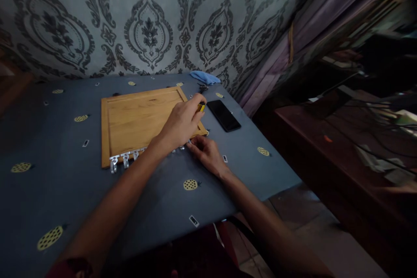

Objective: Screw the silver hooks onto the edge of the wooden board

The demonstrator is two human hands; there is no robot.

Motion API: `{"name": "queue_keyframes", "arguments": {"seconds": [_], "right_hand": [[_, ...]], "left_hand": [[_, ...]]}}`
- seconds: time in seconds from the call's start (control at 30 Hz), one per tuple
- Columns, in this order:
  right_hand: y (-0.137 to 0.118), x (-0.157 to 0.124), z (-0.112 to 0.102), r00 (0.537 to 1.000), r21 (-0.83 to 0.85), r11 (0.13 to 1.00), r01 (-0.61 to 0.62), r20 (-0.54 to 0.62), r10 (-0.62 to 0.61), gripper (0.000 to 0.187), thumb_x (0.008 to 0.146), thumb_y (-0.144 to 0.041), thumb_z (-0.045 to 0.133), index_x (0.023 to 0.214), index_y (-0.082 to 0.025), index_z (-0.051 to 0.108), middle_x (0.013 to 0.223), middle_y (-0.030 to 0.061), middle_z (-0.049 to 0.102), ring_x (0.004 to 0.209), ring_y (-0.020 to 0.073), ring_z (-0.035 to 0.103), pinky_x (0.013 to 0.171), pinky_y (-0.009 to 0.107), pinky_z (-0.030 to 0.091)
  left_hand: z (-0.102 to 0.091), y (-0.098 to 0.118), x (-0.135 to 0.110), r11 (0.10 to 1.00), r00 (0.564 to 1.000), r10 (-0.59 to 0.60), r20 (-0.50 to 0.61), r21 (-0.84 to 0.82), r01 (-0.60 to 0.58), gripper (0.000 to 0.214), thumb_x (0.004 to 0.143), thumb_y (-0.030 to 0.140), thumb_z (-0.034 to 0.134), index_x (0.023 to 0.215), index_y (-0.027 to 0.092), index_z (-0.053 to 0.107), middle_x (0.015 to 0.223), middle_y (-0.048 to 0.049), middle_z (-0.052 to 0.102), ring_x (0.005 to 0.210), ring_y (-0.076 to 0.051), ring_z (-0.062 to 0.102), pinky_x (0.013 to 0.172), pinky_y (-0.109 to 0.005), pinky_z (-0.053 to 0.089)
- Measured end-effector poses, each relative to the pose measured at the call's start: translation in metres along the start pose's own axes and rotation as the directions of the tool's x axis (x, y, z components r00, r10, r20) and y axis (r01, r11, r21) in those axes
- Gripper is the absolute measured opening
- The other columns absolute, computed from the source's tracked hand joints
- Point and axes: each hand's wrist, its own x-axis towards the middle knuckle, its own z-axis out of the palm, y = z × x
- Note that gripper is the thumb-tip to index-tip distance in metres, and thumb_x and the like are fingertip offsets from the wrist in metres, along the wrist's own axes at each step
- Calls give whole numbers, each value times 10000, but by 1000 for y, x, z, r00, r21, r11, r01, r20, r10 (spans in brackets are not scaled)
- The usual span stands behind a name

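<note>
The left grip (184,119) holds a yellow-and-black tool (201,107) over the wooden panel (140,115); the right grip (205,151), hold unclear, is at metal fittings (126,160) along the panel's near edge.

The left hand (182,122), a tool handle (201,107) in its grasp, is over the right part of a framed panel (138,117) on the table (153,217), and the right hand (206,153) is just nearer the wearer, at the panel's near edge, with a row of hinge-like fittings (126,160) running along that edge to its left. A smartphone (224,115) lies right of the left hand and beyond the right, while a cloth (205,77) lies farther behind both, before the wall (150,21); a second table (299,128) stands well off to the hands' right.
</note>
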Motion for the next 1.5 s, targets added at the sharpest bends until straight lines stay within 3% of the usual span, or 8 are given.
{"name": "queue_keyframes", "arguments": {"seconds": [0.33, 0.57, 0.73, 0.9, 1.0, 1.1, 1.27, 1.5], "right_hand": [[3, 1, 0, 1000, -5, 1000, 10, 8, -10, 374, 916, -555, 622, 759, -227, 535, 645, -13, 545, 597, 149, 495, 566, 283, 377], [1, 1, 1, 1000, -8, 1000, 28, -5, -28, 382, 914, -552, 623, 740, -227, 524, 648, -9, 537, 599, 151, 483, 570, 289, 373], [2, 2, 1, 1000, 0, 1000, 12, -15, -12, 419, 897, -596, 650, 743, -229, 520, 651, -9, 539, 605, 155, 496, 568, 284, 392], [3, 2, 1, 1000, -22, 1000, 10, 1, -10, 397, 905, -582, 636, 755, -228, 536, 641, -5, 557, 611, 160, 522, 570, 281, 383], [4, 2, 1, 1000, -28, 1000, 3, 2, -3, 397, 903, -595, 623, 767, -231, 539, 636, -3, 555, 610, 161, 515, 574, 282, 373], [4, 2, 1, 1000, -21, 1000, 4, 5, -4, 411, 896, -613, 612, 764, -233, 528, 648, -1, 549, 610, 159, 498, 573, 284, 366], [4, 2, 2, 1000, -16, 1000, 19, 12, -19, 379, 912, -569, 608, 768, -227, 531, 674, -1, 547, 604, 152, 494, 573, 285, 371], [5, 2, 1, 1000, -12, 1000, 9, 24, -9, 337, 912, -525, 616, 782, -224, 539, 677, 6, 558, 598, 157, 506, 568, 288, 372]], "left_hand": [[-1, -18, 12, 928, 972, 142, 186, -368, -65, 213, 955, 96, 433, 1112, 214, 516, 937, -23, 650, 889, -151, 696, 835, -300, 518], [24, -4, 3, 905, 1000, -9, 19, -425, 17, 79, 994, 244, 524, 1052, 254, 472, 737, 45, 462, 690, -146, 510, 701, -281, 460], [41, 1, 12, 833, 976, -168, -141, -549, 64, 320, 964, 376, 657, 785, 234, 432, 664, 61, 390, 618, -108, 412, 610, -246, 388], [44, -5, 29, 736, 980, -200, -8, -661, 145, 458, 1041, 434, 512, 650, 227, 391, 547, 73, 273, 479, -92, 272, 477, -262, 257], [36, -4, 31, 684, 970, -191, 152, -688, 242, 418, 1074, 359, 418, 677, 230, 416, 491, 88, 223, 416, -82, 212, 440, -253, 189], [27, -2, 29, 676, 964, -174, 199, -688, 264, 335, 1059, 245, 409, 726, 225, 442, 493, 94, 242, 410, -72, 207, 436, -238, 187], [17, 2, 28, 712, 975, -206, 87, -670, 211, 215, 1024, 135, 447, 826, 213, 477, 625, 57, 466, 545, -82, 435, 538, -213, 374], [20, 9, 31, 644, 916, -402, 1, -711, 283, 246, 1031, 123, 455, 800, 209, 462, 567, 97, 316, 463, -50, 278, 465, -180, 259]]}}
